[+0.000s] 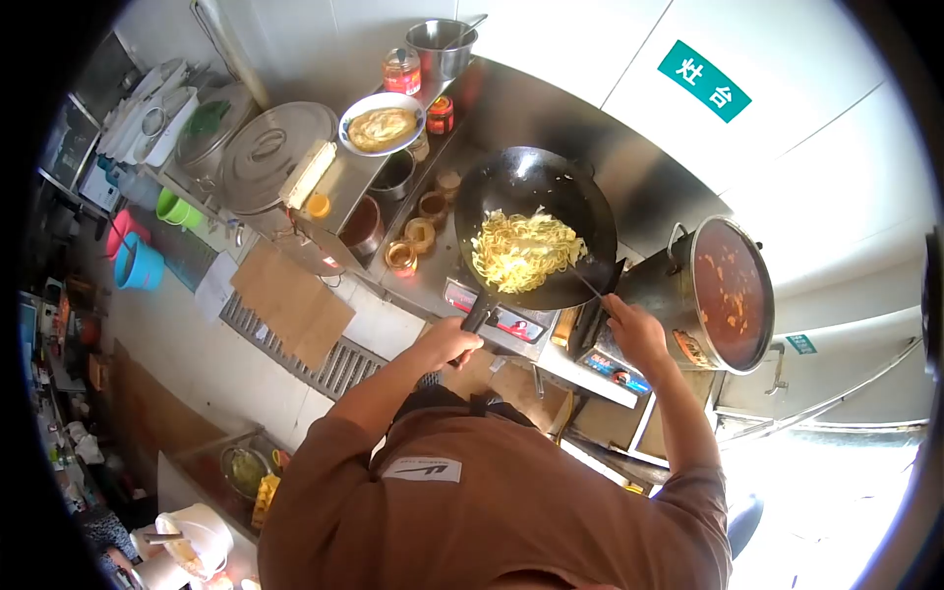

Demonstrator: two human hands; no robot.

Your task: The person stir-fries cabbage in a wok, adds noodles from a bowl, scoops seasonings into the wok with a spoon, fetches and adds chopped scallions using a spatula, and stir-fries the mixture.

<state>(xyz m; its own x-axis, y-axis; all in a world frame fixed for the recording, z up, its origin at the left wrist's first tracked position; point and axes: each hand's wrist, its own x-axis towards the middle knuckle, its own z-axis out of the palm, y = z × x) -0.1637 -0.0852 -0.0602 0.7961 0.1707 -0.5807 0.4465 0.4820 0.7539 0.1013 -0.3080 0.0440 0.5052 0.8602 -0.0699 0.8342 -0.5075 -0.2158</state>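
My left hand [447, 344] is closed around the handle [480, 312] of a dark wok [526, 175] on the stove. Yellow noodles [521, 258] with paler bits lie in the wok's lower middle. On the right, my right hand [636, 332] grips a thin-handled cooking utensil [588, 283]. Its far end reaches the right edge of the noodles; I cannot make out its shape there.
A large pot of reddish-brown liquid [733, 295] stands right of the wok. Left of it are several open jars [420, 234], a bowl of pale food [383, 130] and a lidded pot [270, 152]. A cardboard sheet [292, 305] covers part of a floor grate.
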